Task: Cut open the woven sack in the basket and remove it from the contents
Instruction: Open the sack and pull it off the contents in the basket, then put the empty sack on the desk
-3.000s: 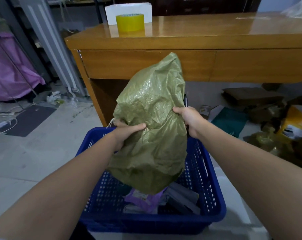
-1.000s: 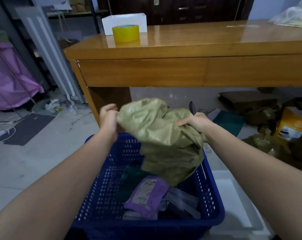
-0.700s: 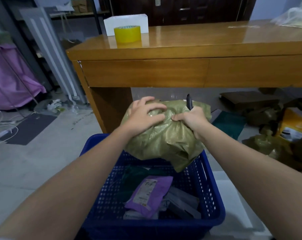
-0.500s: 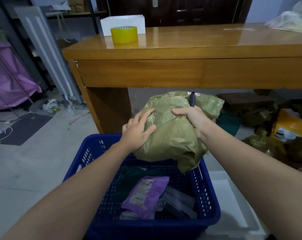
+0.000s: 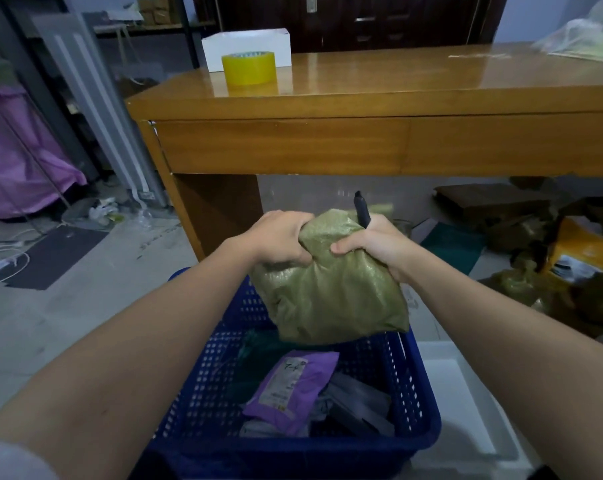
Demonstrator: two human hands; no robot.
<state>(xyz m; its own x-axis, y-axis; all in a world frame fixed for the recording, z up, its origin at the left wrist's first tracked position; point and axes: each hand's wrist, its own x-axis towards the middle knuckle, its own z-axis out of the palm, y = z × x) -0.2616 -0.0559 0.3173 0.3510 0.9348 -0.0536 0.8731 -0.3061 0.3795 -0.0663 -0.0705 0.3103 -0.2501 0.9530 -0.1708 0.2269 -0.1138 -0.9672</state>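
Woven sack (image 5: pixel 331 292): olive green, emptied and crumpled, being bunched into a wad at frame centre, above the far rim of the blue basket (image 5: pixel 428 410), seemingly for disposal. It is being clamped by the left hand (image 5: pixel 281 240) and right hand (image 5: pixel 376 245); a black cutter (image 5: pixel 361 209) is being held alongside. Parcels (image 5: pixel 289 389) are lying below.

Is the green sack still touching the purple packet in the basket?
Apart. The head view shows the green sack bunched in both hands, with blue basket wall visible between its bottom edge and the purple packet.
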